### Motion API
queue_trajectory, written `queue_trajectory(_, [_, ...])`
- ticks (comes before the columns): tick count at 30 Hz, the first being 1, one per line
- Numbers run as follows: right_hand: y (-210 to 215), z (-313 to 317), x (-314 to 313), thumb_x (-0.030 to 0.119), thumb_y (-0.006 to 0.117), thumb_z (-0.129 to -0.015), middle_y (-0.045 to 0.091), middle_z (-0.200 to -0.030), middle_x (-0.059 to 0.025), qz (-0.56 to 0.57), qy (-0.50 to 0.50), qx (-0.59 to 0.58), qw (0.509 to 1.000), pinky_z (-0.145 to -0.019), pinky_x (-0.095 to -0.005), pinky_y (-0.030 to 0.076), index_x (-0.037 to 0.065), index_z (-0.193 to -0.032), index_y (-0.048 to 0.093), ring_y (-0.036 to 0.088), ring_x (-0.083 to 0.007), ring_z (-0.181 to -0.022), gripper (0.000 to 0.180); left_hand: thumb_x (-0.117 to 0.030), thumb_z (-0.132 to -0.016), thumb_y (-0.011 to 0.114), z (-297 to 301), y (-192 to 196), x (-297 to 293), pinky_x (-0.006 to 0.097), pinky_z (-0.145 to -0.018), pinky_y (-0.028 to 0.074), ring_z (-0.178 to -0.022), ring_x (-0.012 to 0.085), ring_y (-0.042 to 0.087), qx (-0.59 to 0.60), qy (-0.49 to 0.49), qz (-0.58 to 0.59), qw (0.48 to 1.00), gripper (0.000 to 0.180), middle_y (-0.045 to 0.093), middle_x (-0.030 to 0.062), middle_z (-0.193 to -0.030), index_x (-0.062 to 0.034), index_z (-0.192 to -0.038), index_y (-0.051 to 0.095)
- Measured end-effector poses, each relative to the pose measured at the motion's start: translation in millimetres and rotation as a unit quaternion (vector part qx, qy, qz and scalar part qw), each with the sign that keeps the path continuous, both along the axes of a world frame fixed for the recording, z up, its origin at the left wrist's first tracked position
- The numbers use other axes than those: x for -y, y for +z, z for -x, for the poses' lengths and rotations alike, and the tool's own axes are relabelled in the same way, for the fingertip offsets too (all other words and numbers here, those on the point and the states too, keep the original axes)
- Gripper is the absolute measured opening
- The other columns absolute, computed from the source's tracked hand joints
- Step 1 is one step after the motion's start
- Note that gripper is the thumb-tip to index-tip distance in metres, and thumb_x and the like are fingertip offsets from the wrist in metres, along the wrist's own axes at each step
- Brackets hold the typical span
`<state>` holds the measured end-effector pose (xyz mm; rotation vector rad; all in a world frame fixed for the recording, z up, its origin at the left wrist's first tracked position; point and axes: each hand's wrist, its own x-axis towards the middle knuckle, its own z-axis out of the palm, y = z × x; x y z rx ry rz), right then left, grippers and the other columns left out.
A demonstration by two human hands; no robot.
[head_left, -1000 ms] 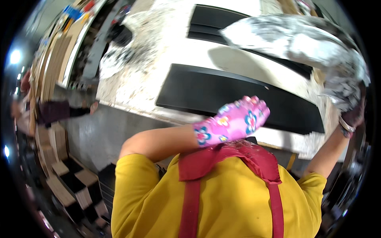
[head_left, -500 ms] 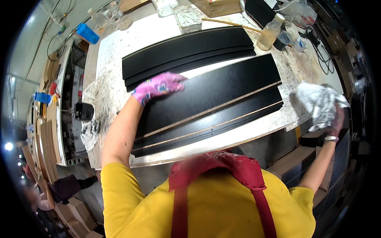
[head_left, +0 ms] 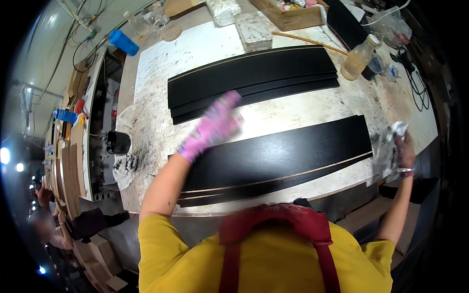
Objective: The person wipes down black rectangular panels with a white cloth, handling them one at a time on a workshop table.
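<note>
My left hand (head_left: 215, 126), in a pink patterned glove and blurred by motion, is over the gap between two stacks of long black panels. Its fingers look stretched and apart, with nothing visible in them. Beyond it lies the far stack of black panels (head_left: 249, 71), its lower edges stepped. The near stack of black panels (head_left: 278, 158) lies along the table's front, pale strips showing along its edges. At that stack's right end, my right hand (head_left: 405, 151), in a dark glove, grips a crumpled white cloth (head_left: 388, 156), also blurred.
On the stained white worktable (head_left: 288, 112) stand a bottle of cloudy liquid (head_left: 359, 58) and a dark cup (head_left: 373, 67) at the far right. A wooden stick (head_left: 310, 41) lies behind the far stack. At left are a black pot (head_left: 118, 142) and a blue bottle (head_left: 123, 43). Another person (head_left: 63, 229) is at far left.
My left hand has come off the near stack's top panel and moved toward the far stack. The near panels sit closer to me, more overlapped. My right hand has brought the cloth inward.
</note>
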<state>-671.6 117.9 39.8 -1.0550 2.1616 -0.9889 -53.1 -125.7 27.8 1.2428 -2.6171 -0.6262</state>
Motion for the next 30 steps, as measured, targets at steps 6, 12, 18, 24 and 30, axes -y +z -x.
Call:
queue_trajectory(6, [57.5,-119.5,158.5,0.032,0.061,-0.087,0.052,-0.135,-0.0208,-0.011,0.16,-0.243,0.957,-0.106,-0.0346,0.036,-0.002,-0.133,0.049,0.05,-0.0308,-0.125,0.058,-0.057,-0.093,0.047,-118.2,-9.5,98.4,0.041,-0.111,0.03,-0.135,0.0363,0.038,-0.074,0.397,0.022,0.915,0.078,0.042,0.0253,-0.143,0.002,-0.143,0.036])
queue_trajectory(12, [-5.4,-154.6,305.3,0.024,0.06,-0.084,0.057,-0.127,-0.0227,-0.195,0.195,-0.324,0.905,-0.103,-0.0399,0.04,0.004,-0.131,0.053,0.054,-0.0355,-0.121,0.052,-0.057,-0.092,0.05,-145.6,-41.7,112.8,0.04,-0.108,0.033,-0.131,0.0339,0.044,-0.091,0.413,-0.151,0.894,0.076,0.05,0.0221,-0.138,0.004,-0.137,0.045])
queue_trajectory(18, [-74.8,-113.9,345.0,0.032,0.057,-0.084,0.064,-0.114,-0.0213,-0.144,0.22,-0.225,0.938,-0.093,-0.0405,0.044,0.006,-0.117,0.063,0.061,-0.0355,-0.107,0.042,-0.052,-0.089,0.06,-163.9,-38.0,109.7,0.043,-0.11,0.03,-0.131,0.0277,0.043,-0.296,0.477,-0.252,0.789,0.072,0.05,0.0147,-0.139,-0.0039,-0.14,0.045])
queue_trajectory(24, [-128.1,-43.0,352.8,0.032,0.063,-0.079,0.065,-0.112,-0.0212,-0.079,0.148,-0.085,0.982,-0.093,-0.0389,0.044,0.002,-0.113,0.063,0.06,-0.0344,-0.108,0.045,-0.032,-0.091,0.065,-142.1,7.5,117.7,0.034,-0.075,0.055,-0.095,0.0197,0.062,-0.453,0.46,-0.216,0.732,0.037,0.064,0.0074,-0.107,-0.0054,-0.115,0.058])
queue_trajectory(30, [-23.4,-45.9,273.0,0.026,0.06,-0.083,0.058,-0.126,-0.0174,-0.049,0.252,-0.222,0.941,-0.095,-0.0345,0.043,0.0,-0.118,0.061,0.058,-0.031,-0.109,0.043,-0.035,-0.088,0.068,-129.5,88.6,19.9,0.035,-0.087,0.053,-0.111,0.0199,0.057,-0.481,0.437,-0.18,0.739,0.066,0.053,0.0126,-0.128,-0.0001,-0.137,0.042])
